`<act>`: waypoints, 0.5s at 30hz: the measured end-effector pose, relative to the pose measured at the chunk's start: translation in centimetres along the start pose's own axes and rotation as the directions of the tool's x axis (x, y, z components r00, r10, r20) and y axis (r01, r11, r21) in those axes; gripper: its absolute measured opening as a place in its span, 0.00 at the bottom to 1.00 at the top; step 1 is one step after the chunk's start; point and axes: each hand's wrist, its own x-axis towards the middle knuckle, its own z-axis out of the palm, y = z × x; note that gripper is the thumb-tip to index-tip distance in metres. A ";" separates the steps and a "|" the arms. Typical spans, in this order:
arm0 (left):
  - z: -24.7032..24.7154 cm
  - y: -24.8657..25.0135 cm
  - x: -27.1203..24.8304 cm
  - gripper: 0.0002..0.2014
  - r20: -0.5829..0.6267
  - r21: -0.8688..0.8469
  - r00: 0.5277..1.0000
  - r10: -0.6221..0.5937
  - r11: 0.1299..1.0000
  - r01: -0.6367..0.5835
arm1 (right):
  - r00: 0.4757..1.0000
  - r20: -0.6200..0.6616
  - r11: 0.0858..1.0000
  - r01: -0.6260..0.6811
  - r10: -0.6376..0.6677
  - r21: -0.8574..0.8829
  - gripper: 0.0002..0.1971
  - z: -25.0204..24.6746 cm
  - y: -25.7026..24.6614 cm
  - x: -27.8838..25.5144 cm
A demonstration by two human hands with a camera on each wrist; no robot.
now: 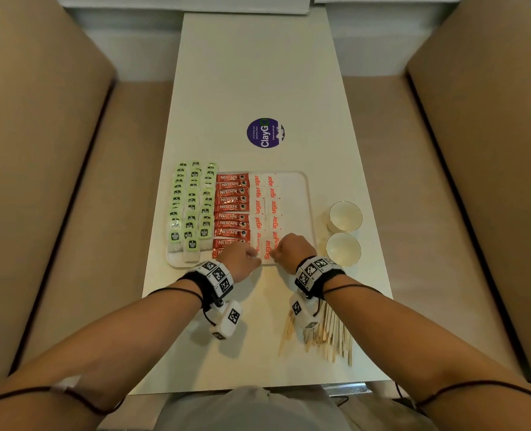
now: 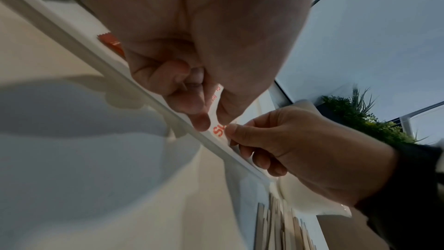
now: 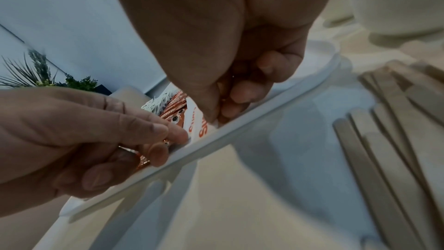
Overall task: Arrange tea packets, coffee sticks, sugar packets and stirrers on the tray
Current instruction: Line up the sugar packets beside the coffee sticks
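Where the tray (image 1: pixel 308 194) meets its near rim, one sugar packet (image 1: pixel 266 250) is pinched.
Left hand (image 1: pixel 240 259) and right hand (image 1: pixel 292 251) both grasp it; stirrers (image 1: pixel 331 332) lie nearer than the tray.

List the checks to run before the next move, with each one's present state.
1. Both hands on the nearest white sugar packet: left hand and right hand pinch it, ok.
2. Packet inside the white plastic tray: ok.
3. Red coffee sticks in a column: ok.
4. Green-labelled tea packets on tray: ok.
5. Wooden stirrers on tray: not ok, on the white table.
6. Free strip right of sugar: ok.
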 end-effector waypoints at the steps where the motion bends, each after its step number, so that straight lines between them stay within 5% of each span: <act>1: 0.0 0.0 0.0 0.17 0.008 0.005 1.000 -0.003 1.000 0.003 | 1.000 -0.003 1.000 -0.001 0.001 -0.006 0.10 0.0 0.0 0.1; 15: 0.3 -0.3 0.4 0.11 -0.025 -0.013 1.000 0.008 1.000 -0.009 | 0.990 -0.110 0.991 -0.083 0.094 0.101 0.16 -0.5 0.9 0.3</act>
